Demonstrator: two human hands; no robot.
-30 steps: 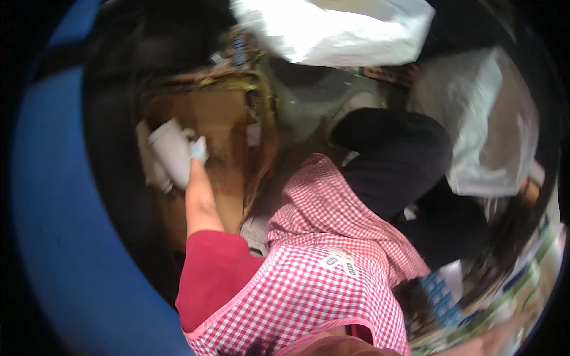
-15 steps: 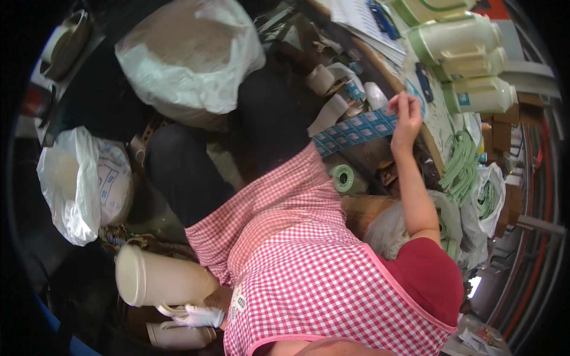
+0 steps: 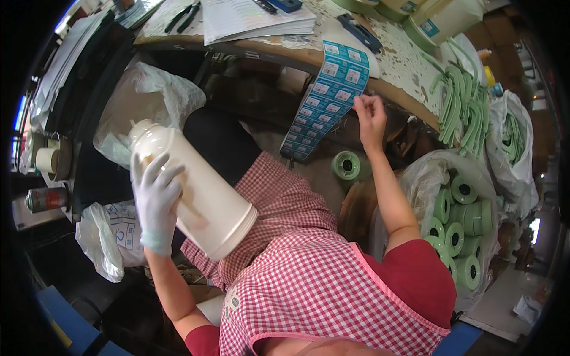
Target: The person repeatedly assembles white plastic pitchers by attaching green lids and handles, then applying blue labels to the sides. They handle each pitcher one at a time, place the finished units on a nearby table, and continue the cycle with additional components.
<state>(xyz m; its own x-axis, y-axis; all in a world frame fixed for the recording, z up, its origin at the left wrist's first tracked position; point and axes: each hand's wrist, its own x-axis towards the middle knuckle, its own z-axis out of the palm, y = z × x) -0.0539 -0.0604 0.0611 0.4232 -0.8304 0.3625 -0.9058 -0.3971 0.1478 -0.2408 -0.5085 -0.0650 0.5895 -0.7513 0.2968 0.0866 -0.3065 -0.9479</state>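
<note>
My left hand (image 3: 155, 199), in a white knitted glove, is closed round a cream plastic jug body (image 3: 205, 196). The jug tilts over my lap, its wide threaded end toward my apron and its narrower end toward a plastic bag. My bare right hand (image 3: 370, 118) is beside a strip of blue printed labels (image 3: 329, 92) that hangs over the table edge. Its fingers are curled and pinched together. Whether a label is between the fingertips is too small to make out.
On the worn worktable (image 3: 409, 80) lie papers (image 3: 255, 24), black pliers (image 3: 183, 18) and a blue-black cutter (image 3: 360, 32). Green straps (image 3: 466, 104) drape over its right side. A clear bag of green rings (image 3: 454, 237) stands at right, and one green ring part (image 3: 346, 165) lies below the labels.
My left hand has lifted the cream jug from the lower left to above my lap. My right hand remains near the labels. The view has turned, showing more of the table.
</note>
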